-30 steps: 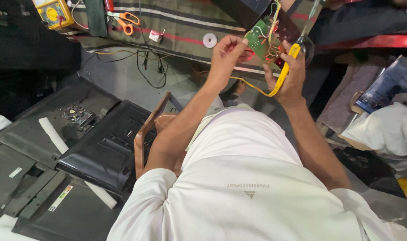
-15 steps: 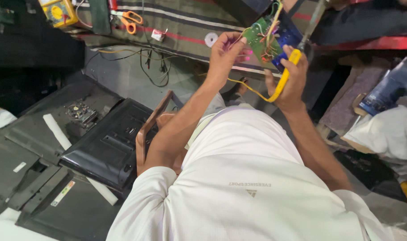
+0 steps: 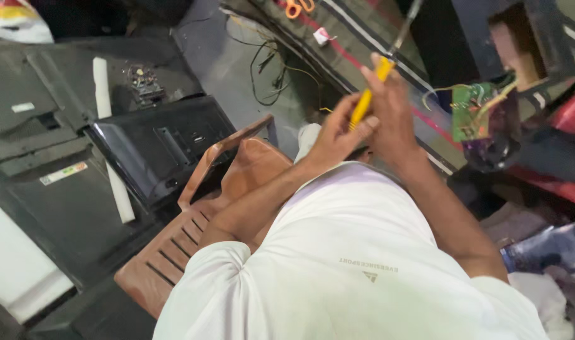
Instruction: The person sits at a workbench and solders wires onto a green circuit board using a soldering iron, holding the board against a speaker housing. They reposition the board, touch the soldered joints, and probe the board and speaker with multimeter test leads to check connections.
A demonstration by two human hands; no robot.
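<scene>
left hand (image 3: pixel 335 135) and right hand (image 3: pixel 394 110) fingers clamped on yellow screwdriver (image 3: pixel 369 91) | green circuit board (image 3: pixel 470 112) apart, rightward

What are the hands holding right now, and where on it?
Both the left hand and the right hand grip a yellow-handled tool by its handle; its metal shaft sticks up free. The green circuit board lies apart, unheld.

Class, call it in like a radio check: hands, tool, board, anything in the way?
Both hands, left hand and right hand, closed on yellow screwdriver. Green circuit board lies apart, to the right, untouched. Nothing between tool and board.
</scene>
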